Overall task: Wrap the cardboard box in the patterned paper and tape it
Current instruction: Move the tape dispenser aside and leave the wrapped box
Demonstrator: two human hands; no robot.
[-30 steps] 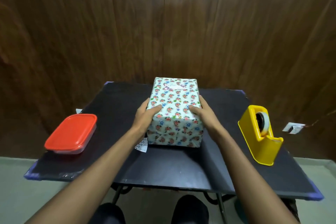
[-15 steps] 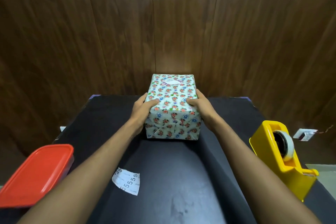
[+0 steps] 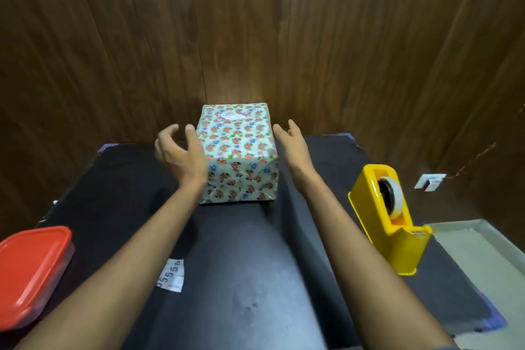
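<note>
The box [image 3: 238, 150], fully covered in white floral-patterned paper, stands on the far middle of the black table [image 3: 255, 278], near the wooden wall. A small pale label shows on its top. My left hand [image 3: 179, 152] hovers just left of the box with fingers loosely spread, holding nothing. My right hand [image 3: 292, 145] is just right of the box, fingers straight and relaxed, apart from the paper. A yellow tape dispenser [image 3: 389, 216] with a white tape roll stands on the table's right side.
A red-lidded plastic container [image 3: 31, 273] sits at the table's left edge. A small white slip printed with 5555 [image 3: 171, 274] lies on the table near me. A white object [image 3: 429, 181] lies on the floor beyond the dispenser.
Both hands have let go of the wrapped box and pulled outward from its sides. The box now rests farther back on the table, and the view has come closer.
</note>
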